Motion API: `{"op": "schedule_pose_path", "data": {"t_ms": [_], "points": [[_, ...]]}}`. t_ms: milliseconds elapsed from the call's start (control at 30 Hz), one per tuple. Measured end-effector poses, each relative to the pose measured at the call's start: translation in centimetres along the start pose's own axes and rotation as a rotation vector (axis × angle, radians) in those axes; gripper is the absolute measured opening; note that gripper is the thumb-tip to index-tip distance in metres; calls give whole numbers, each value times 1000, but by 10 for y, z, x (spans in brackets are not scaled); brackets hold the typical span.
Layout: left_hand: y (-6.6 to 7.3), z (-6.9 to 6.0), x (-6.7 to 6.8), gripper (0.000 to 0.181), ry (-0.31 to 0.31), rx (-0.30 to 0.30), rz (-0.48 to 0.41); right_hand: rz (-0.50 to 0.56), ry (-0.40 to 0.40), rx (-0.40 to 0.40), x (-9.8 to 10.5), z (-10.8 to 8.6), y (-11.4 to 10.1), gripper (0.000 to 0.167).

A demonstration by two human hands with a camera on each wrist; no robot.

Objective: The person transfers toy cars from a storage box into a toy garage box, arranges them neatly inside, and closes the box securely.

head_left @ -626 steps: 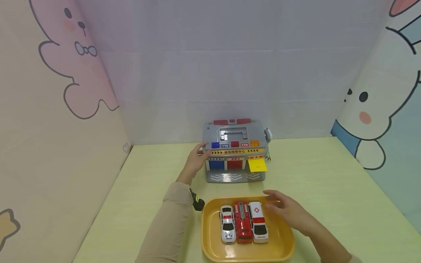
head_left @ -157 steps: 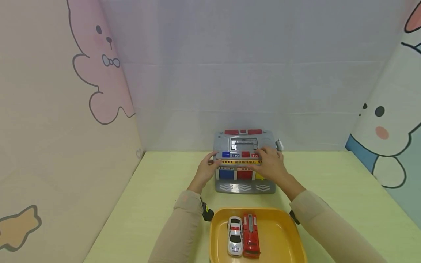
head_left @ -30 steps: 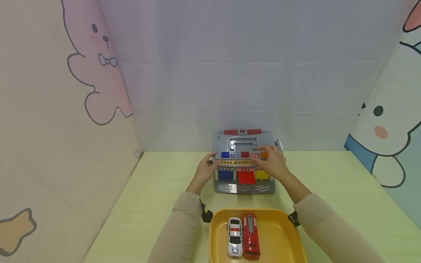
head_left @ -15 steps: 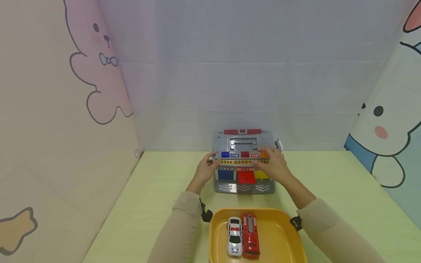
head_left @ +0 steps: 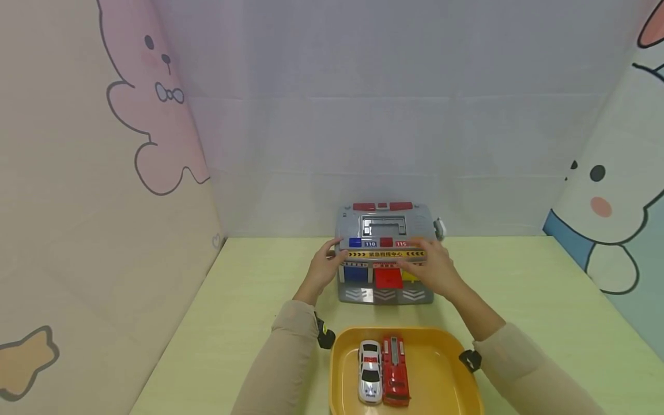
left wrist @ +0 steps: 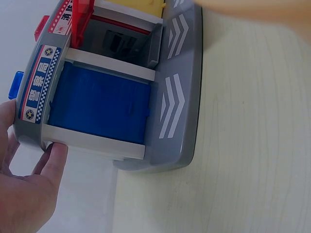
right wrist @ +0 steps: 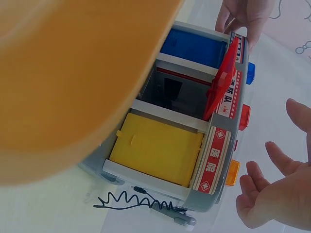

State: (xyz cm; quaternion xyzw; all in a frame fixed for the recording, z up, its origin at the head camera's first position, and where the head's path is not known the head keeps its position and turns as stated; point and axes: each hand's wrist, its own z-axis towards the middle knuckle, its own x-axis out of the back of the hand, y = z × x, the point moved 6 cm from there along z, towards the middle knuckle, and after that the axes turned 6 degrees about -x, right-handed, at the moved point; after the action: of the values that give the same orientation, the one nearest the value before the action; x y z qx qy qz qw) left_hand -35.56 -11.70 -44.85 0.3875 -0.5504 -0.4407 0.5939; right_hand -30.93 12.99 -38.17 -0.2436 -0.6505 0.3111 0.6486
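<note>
A grey toy station stands against the back wall. My left hand grips its left roof edge, thumb below the roof in the left wrist view. The red middle door is swung up over a dark bay; the blue door and yellow door are closed. My right hand is at the right front of the roof. In the right wrist view, the right hand has fingers spread beside the orange button, apart from it and holding nothing.
Nearer the front, a yellow tray holds a white police car and a red fire truck side by side. A coiled black cord lies by the station's right side. Printed cloth walls surround the table.
The ambulance seen earliest in the tray is gone from it, and the yellow door has closed. The red door has swung up since 5.2 s ago. Lately my right hand moved slightly right and down.
</note>
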Motion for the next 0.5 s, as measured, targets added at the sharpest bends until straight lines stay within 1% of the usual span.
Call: {"op": "schedule_pose_path", "data": {"t_ms": [200,433,500], "points": [[-1,1,-1,47,1,-6,2,30,-25,-6,-1,-9,2,63],[0,0,-1,47,0,-6,-1,38,-38,61,-1,-22,1,57],[1,0,-1,48,-2,-6,-4,50,-46,66,-1,-26,2,56]]}}
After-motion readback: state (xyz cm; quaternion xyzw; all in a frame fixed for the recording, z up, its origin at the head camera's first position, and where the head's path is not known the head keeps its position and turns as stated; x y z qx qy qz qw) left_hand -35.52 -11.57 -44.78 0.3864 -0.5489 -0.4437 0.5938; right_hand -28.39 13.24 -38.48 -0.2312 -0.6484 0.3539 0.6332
